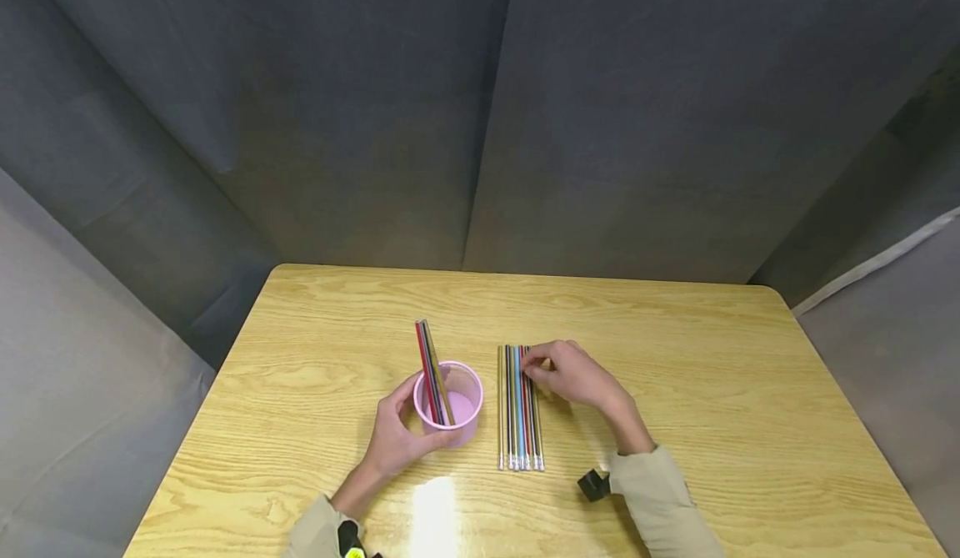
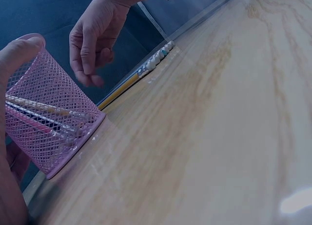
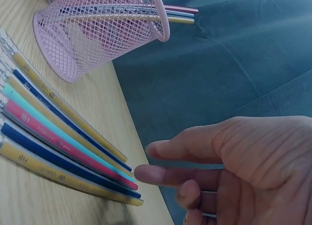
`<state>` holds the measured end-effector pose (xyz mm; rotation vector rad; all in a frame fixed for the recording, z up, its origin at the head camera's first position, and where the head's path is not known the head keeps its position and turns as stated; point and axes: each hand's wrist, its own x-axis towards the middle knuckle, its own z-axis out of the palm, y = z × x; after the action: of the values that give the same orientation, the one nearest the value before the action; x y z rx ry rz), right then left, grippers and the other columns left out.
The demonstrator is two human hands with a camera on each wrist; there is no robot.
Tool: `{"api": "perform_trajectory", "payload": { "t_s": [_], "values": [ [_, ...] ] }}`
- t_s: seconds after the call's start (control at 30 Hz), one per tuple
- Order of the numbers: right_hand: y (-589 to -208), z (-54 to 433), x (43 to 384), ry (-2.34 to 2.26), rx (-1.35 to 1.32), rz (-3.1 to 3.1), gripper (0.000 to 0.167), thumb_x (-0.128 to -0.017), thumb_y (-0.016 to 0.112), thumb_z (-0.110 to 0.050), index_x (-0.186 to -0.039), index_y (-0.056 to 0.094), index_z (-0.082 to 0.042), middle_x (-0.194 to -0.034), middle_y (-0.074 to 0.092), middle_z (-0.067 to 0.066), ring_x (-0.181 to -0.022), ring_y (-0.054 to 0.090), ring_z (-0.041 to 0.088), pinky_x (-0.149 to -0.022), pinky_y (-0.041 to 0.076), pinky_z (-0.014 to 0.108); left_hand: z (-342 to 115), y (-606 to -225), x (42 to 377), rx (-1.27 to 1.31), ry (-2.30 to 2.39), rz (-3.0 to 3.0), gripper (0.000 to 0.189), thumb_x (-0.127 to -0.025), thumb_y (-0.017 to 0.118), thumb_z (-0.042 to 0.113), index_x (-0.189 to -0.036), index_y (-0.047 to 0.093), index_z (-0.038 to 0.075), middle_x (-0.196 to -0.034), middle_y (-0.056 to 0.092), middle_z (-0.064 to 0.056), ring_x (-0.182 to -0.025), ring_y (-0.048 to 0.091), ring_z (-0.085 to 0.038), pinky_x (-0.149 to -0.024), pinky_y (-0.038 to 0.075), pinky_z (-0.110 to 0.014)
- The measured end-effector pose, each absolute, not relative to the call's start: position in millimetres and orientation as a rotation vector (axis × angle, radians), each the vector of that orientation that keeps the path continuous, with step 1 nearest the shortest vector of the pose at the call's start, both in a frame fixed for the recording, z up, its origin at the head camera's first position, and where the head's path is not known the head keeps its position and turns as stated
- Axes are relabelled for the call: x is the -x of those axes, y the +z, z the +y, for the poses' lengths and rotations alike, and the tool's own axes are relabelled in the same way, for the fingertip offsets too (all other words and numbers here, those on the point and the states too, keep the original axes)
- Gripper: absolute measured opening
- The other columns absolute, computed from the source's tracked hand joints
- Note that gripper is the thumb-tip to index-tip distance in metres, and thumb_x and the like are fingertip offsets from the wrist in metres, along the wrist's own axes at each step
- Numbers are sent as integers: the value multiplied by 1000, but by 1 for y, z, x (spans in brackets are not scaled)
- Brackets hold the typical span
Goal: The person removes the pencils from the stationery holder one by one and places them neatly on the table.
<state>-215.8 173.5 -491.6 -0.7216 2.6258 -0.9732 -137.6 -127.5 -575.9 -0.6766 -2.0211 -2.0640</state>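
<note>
My left hand grips a pink mesh pencil cup, thumb at its near side and fingers around the left. Inside lean several pencils, including a red, a dark and a gold one, their tops out over the far rim. Right of the cup, a row of pencils in gold, dark blue, light blue and red lies side by side, eraser ends toward me. Over the row's far ends is my right hand; its fingers are loosely bent, with thumb and index finger apart and nothing between them in the right wrist view.
Everything stands on a light wood-grain table with rounded far corners. Grey curtains hang behind it and at both sides. A dark wrist device sits at the right sleeve. Light glares off the tabletop near the left forearm.
</note>
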Motion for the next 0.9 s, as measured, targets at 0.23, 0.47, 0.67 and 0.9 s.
{"api": "perform_trajectory", "payload": {
  "t_s": [0.23, 0.47, 0.67, 0.9],
  "values": [
    [-491, 168, 215, -1038, 817, 2674, 22, -101, 67, -11, -120, 76, -6, -90, 73, 6, -55, 43, 5, -51, 41, 21, -128, -576, 137, 673, -2065, -2022, 86, -69, 93, -3, -146, 54, -3, -141, 62, -25, -129, 58, -45, -115, 48, -34],
    [-486, 159, 212, -1185, 927, 2688, 23, -100, 69, -10, -121, 75, -7, -133, 70, 12, -65, 52, 11, -61, 49, 23, -128, -576, 138, 665, -2061, -2042, 85, -71, 93, 0, -147, 55, 1, -143, 62, -21, -128, 59, -45, -112, 50, -35],
    [-482, 152, 206, -1294, 938, 2688, 24, -100, 68, -8, -122, 75, -10, -139, 67, 12, -62, 48, 9, -57, 47, 21, -128, -577, 138, 671, -2068, -2039, 86, -70, 93, -1, -147, 55, 1, -142, 63, -22, -128, 59, -45, -112, 50, -35],
    [-481, 140, 198, -1334, 1091, 2642, 29, -98, 71, -8, -127, 74, -6, -139, 67, 14, -65, 52, 12, -57, 47, 21, -128, -578, 138, 676, -2051, -2050, 86, -70, 93, 0, -147, 54, 0, -142, 63, -22, -129, 59, -43, -113, 49, -34]
  ]
}}
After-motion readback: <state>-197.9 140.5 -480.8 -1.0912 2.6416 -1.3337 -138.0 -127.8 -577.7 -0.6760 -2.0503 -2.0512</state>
